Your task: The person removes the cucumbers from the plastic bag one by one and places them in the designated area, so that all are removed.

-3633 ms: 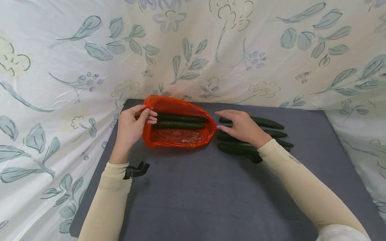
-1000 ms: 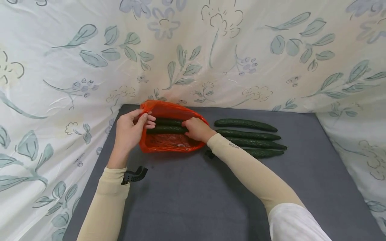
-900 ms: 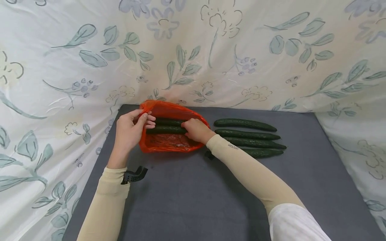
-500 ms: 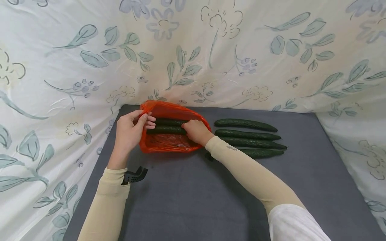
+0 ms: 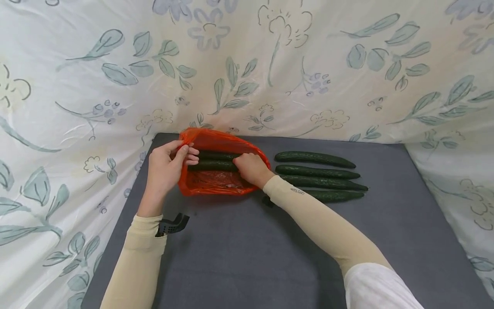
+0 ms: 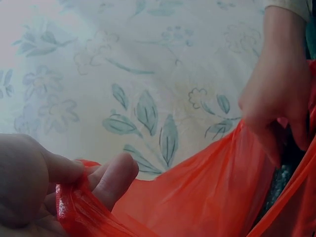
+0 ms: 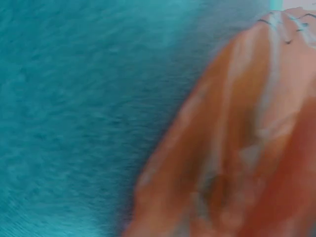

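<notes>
A red plastic bag (image 5: 216, 139) lies on its base with its mouth held wide. My left hand (image 5: 165, 169) pinches the left side of its rim between thumb and fingers; the left wrist view shows the film bunched in those fingers (image 6: 116, 180). Inside, two dark green cucumbers (image 5: 216, 165) lie side by side along the back half. My right hand (image 5: 252, 168) reaches in over the right rim, fingers curled down around a cucumber (image 6: 276, 190) near its right end. That hand covers the right ends of both. The right wrist view shows the bag's outer side (image 7: 207, 163), blurred.
Several more cucumbers (image 5: 314, 159) lie in a row on the dark grey table (image 5: 231, 249) right of the bag, the nearest partly behind my right sleeve. A floral cloth (image 5: 239, 64) hangs along the back and sides.
My right hand was open over the cucumbers on the right 3.6 s ago; now it is inside the bag on a cucumber. Over the last second both hands stay almost still.
</notes>
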Tool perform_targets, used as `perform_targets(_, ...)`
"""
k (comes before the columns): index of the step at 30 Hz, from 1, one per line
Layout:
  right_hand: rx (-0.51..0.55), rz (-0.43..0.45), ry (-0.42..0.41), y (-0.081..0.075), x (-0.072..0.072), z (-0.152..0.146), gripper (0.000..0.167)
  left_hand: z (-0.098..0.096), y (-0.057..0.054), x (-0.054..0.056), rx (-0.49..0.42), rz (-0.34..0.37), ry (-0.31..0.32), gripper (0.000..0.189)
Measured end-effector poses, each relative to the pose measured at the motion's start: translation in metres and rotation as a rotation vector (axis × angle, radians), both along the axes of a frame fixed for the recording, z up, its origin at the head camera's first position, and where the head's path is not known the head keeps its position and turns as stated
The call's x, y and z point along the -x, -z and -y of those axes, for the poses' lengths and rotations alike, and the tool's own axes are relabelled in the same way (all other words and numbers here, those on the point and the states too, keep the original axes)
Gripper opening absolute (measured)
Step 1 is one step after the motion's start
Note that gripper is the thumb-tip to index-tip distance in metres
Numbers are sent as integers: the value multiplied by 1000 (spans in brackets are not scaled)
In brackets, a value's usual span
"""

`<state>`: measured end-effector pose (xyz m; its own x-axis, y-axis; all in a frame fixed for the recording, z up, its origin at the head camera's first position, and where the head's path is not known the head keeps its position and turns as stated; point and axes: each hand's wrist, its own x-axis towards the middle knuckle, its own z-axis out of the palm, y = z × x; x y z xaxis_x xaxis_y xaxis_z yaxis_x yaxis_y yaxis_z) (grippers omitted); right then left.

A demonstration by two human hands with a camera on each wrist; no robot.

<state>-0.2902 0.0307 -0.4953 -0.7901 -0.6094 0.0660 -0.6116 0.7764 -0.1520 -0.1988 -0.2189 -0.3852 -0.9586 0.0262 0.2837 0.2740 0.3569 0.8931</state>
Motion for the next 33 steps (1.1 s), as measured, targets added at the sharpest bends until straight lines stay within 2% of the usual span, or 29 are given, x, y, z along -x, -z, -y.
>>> perform_targets(11, 22, -30, -19, -13, -14, -2, 15, 1, 2, 0, 4, -9, 7, 25)
perform_targets(19, 0, -65, -22, -29, -21, 1, 24, 3, 1, 0, 20, -17, -12, 27)
perform_targets(27, 8, -51, -24, -47, -30, -2, 37, 4, 2, 0, 3, -31, 9, 26)
perform_targets(33, 29, -71, -28, -57, -35, -3, 39, 4, 2, 1, -13, -10, 11, 27)
